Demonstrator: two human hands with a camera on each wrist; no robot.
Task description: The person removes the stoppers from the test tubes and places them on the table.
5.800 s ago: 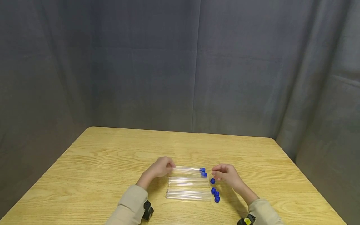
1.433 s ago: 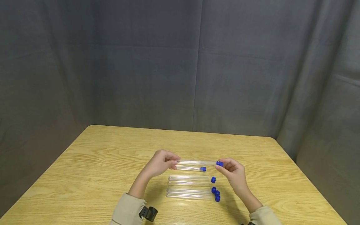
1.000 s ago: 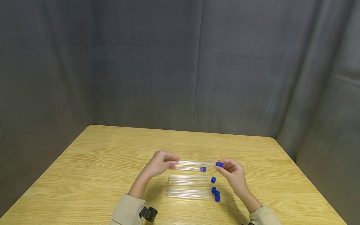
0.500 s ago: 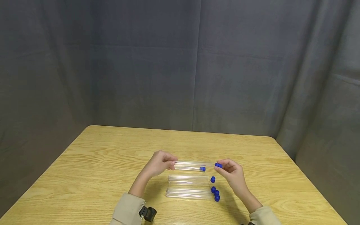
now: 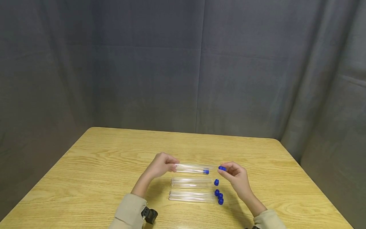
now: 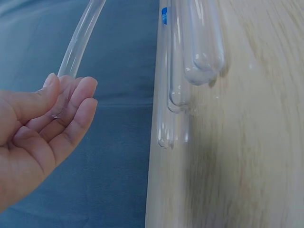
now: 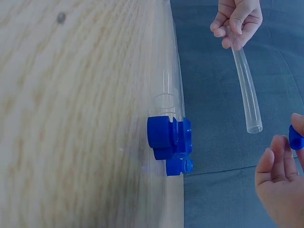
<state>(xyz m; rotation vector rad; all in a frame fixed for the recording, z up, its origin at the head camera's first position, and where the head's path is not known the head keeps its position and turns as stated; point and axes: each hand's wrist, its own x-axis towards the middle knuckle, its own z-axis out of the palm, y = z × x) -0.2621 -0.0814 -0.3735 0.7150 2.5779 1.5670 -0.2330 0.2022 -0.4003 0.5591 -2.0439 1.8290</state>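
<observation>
My left hand (image 5: 162,165) pinches the closed end of a clear test tube (image 5: 197,166) between thumb and fingers, holding it above the table. Its far end is uncapped, as the right wrist view shows. Just off that mouth, my right hand (image 5: 238,178) pinches a blue cap (image 5: 222,168); a gap separates cap and tube. Below the held tube lies another test tube with a blue cap (image 5: 206,171) in its end. Nearer me, several uncapped test tubes (image 5: 191,196) lie side by side, their rounded ends to the left.
Several loose blue caps (image 5: 220,201) stand on the wooden table (image 5: 114,159) by the right ends of the lying tubes. One cap (image 5: 216,182) sits a little apart from the others. Grey curtains (image 5: 148,79) hang behind the table and at both sides.
From lying on the table, a capped tube has been lifted by my left hand. My right hand, empty at first, has gripped its cap; the tube has slid left, off the cap.
</observation>
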